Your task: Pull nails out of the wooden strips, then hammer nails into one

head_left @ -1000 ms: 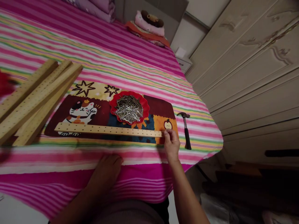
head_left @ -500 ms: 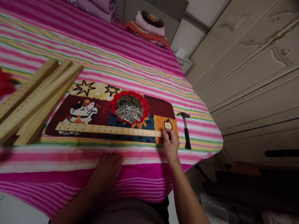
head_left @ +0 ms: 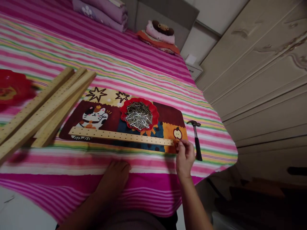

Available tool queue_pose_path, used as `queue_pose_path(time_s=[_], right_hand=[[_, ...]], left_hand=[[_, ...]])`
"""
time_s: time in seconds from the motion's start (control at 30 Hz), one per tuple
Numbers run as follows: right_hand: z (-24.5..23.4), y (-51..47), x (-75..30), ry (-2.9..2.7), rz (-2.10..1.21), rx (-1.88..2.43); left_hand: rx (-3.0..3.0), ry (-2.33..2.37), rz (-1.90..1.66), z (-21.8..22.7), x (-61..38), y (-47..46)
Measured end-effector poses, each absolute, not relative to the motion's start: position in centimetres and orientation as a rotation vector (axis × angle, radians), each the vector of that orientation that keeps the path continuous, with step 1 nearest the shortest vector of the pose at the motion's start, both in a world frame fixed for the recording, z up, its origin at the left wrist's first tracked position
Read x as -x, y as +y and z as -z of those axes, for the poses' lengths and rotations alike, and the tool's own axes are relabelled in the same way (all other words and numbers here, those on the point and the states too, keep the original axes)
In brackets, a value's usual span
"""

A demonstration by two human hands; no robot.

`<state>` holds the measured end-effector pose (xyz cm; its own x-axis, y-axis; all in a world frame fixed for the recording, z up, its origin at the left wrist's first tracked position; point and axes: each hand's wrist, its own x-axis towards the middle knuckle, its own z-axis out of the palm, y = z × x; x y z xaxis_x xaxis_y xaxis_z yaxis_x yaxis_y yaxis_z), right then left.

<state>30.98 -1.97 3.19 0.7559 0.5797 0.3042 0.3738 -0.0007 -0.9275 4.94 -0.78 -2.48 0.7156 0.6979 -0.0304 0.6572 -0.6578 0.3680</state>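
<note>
Evidently bracing, the left hand (head_left: 115, 179) lies flat, grip open. The right hand (head_left: 184, 156) pinches its grip closed at the end of the pale perforated wooden strip (head_left: 122, 136), steadying it.

A hammer (head_left: 196, 140) lies beside the cartoon mat (head_left: 166, 110); a red dish (head_left: 156, 113) holds nails (head_left: 138, 115).

My right hand (head_left: 184, 156) has drawn slightly back from the wooden strip (head_left: 121, 136), fingertips now pinched just beside its end. My view has swung left, revealing more of a red dish (head_left: 11, 88).
</note>
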Motion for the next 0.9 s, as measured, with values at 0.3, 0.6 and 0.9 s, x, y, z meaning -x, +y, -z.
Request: queue_pose_path(time_s=[0.3, 0.6, 0.9], right_hand=[[-5.7, 3.2, -27.7, -1.541, -0.065, 1.697], [-5.5, 10.2, -27.2, -1.791, 0.011, 1.920], [-4.8, 10.5, -27.4, -1.615, -0.162, 1.813]], left_hand=[[-2.549, 1.070, -0.176, 3.0, -5.0, -1.1], [-2.513, 1.093, -0.180, 3.1, -5.3, -1.3], [-2.499, 1.090, -0.213, 3.2, -5.3, -1.2]])
